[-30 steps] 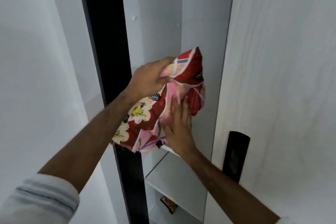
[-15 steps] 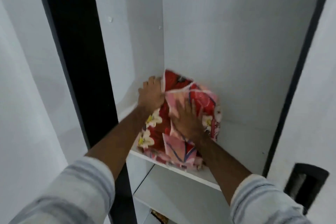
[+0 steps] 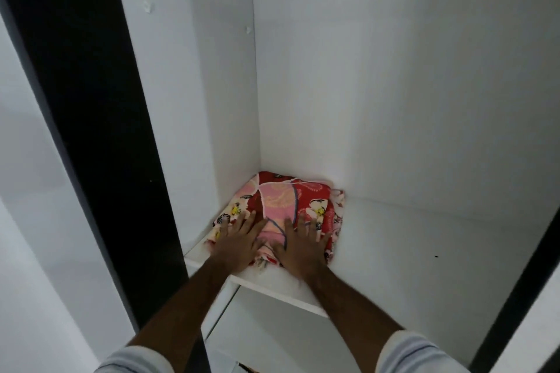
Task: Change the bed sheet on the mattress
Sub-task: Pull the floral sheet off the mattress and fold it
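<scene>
Two hands are lying flat on a folded bed sheet, fingers straight and spread, pressing its near edge rather than curling round it. To the left of the left hand a black door edge is running up and out of the picture, its top and bottom both cut off. The left hand is covering the sheet's near left corner, so that corner is hidden; just beyond its fingertips a pale flower print is showing. Between the two hands a pink strip of the sheet is peeking through, and a frayed bit is hanging toward the wrists. The right hand is resting beside it, the two hands close but apart. The sheet, red and pink with flowers, is sitting on a white shelf, pushed into the corner ahead of the left hand, touching the left wall; whether it is touching the back wall is hard to tell. Right of the right hand, bare shelf is stretching away. Below the wrists a lower shelf is partly hidden by both forearms, and grey sleeves are being cropped by the bottom edge.
</scene>
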`<move>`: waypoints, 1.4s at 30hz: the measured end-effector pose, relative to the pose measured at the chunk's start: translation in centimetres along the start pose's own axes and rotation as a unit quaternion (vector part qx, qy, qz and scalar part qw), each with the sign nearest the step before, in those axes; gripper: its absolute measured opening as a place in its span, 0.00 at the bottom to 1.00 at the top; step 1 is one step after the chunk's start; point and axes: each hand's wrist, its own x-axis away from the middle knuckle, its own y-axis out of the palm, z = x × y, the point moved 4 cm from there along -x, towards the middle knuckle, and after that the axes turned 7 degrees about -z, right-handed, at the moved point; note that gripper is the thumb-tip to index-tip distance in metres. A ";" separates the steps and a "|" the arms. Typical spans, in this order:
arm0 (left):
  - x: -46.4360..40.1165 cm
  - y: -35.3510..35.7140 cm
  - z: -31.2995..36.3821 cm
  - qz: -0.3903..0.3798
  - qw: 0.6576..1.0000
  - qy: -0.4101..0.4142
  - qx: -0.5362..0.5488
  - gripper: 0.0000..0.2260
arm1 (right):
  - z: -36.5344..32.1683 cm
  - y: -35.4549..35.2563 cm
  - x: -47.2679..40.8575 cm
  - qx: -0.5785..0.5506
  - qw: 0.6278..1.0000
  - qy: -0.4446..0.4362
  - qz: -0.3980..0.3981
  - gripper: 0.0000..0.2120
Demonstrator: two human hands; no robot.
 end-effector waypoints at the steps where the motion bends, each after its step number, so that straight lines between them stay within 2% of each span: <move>1: -0.1 -0.1 -0.1 -0.002 1.000 -0.010 0.001 0.45 | -0.1 0.0 0.0 0.000 1.000 -0.011 -0.003 0.42; 3: 0.0 -0.1 0.0 -0.024 0.999 -0.039 0.022 0.30 | 0.1 0.0 0.6 0.006 0.999 -0.038 -0.009 0.48; 4: 0.1 -0.2 0.1 -0.031 0.997 -0.049 0.046 0.27 | 0.5 0.0 1.1 0.012 0.999 -0.047 -0.019 0.49; 7: 1.0 -2.1 2.0 -0.004 0.995 -0.038 0.097 0.23 | 1.9 -1.4 3.2 -0.019 0.997 -0.072 -0.024 0.36; 9: 2.1 -4.5 4.8 0.073 0.977 0.038 0.197 0.15 | 2.6 -3.1 6.1 -0.046 0.993 -0.108 0.028 0.35; 11: 3.8 -7.3 9.1 0.117 0.911 0.160 0.361 0.11 | 3.2 -5.7 10.9 -0.032 0.979 -0.160 0.125 0.34; 13: 6.3 -10.1 13.7 0.104 0.821 0.261 0.497 0.12 | 3.7 -8.5 17.0 0.009 0.958 -0.189 0.214 0.32; 15: 8.7 -12.0 18.1 0.066 0.739 0.342 0.577 0.15 | 4.5 -11.4 23.1 0.050 0.935 -0.200 0.290 0.31; 16: 10.0 -12.9 20.4 0.042 0.715 0.374 0.590 0.16 | 5.2 -12.6 25.8 0.075 0.922 -0.200 0.322 0.30; 17: 10.9 -13.4 22.4 0.022 0.707 0.398 0.584 0.17 | 6.1 -13.4 28.0 0.105 0.912 -0.193 0.347 0.30; 20: 13.4 -14.1 29.0 -0.040 0.703 0.456 0.545 0.22 | 10.3 -14.9 33.7 0.184 0.890 -0.112 0.402 0.32; 22: 13.6 -13.8 32.5 -0.048 0.711 0.448 0.539 0.29 | 13.9 -15.5 36.3 0.202 0.879 -0.053 0.428 0.34; 24: 13.6 -13.6 35.1 -0.023 0.714 0.417 0.563 0.31 | 17.5 -15.7 38.1 0.228 0.883 0.000 0.411 0.36; 26: 13.4 -13.6 36.3 0.039 0.715 0.377 0.587 0.25 | 20.3 -15.4 39.0 0.274 0.891 0.038 0.360 0.41; 28: 13.3 -13.5 36.3 0.080 0.722 0.361 0.585 0.22 | 21.5 -15.0 39.1 0.306 0.893 0.044 0.326 0.42; 30: 13.2 -13.4 36.2 0.082 0.716 0.359 0.593 0.24 | 21.9 -14.9 39.0 0.316 0.892 0.042 0.319 0.41; 36: 13.5 -13.4 35.6 0.071 0.697 0.365 0.613 0.22 | 21.7 -14.7 38.3 0.333 0.883 0.031 0.330 0.41; 42: 13.7 -13.6 33.3 0.081 0.710 0.354 0.603 0.22 | 20.0 -13.7 36.3 0.341 0.871 0.034 0.351 0.44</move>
